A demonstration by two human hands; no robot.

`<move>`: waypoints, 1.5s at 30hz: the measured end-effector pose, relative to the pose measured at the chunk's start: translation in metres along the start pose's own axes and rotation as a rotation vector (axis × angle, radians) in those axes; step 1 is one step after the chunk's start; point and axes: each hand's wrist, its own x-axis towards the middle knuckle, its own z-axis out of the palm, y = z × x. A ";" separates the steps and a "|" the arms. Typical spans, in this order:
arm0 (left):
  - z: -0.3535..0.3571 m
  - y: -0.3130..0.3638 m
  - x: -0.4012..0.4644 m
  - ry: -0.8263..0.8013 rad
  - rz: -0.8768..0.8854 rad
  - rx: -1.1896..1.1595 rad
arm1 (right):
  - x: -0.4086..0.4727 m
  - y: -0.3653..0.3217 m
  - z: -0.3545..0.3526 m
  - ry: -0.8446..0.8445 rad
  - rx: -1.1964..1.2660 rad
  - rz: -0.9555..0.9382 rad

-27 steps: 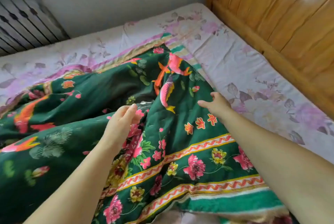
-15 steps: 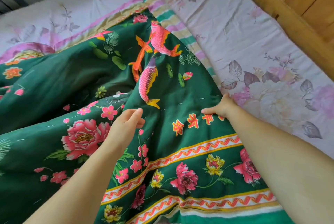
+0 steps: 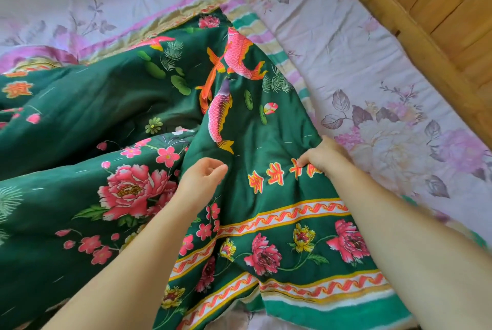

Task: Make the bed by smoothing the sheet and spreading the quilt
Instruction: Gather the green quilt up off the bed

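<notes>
Green quilt with koi and peony print lies bunched over the near and left bed. Left hand hovers over a fold, fingers loosely curled, holding nothing. Right hand pinches the quilt's edge. Beyond: pale floral sheet, then wooden headboard.

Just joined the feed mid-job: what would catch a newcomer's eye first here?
The bright green quilt with pink peonies and koi fish, bunched in folds across the left and centre. The right hand pinches its edge by the orange characters, the left hand is beside it. On the right, the pale floral sheet lies bare along the wooden bed frame.
</notes>
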 end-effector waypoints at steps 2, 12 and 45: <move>-0.011 0.001 -0.010 0.002 0.008 0.018 | -0.029 -0.013 -0.003 0.058 0.003 -0.030; -0.114 0.004 -0.085 0.079 0.193 -0.236 | -0.231 -0.149 0.006 0.350 0.068 -0.562; -0.408 -0.256 -0.028 0.679 -0.185 0.152 | -0.275 -0.355 0.298 0.346 -0.566 -1.091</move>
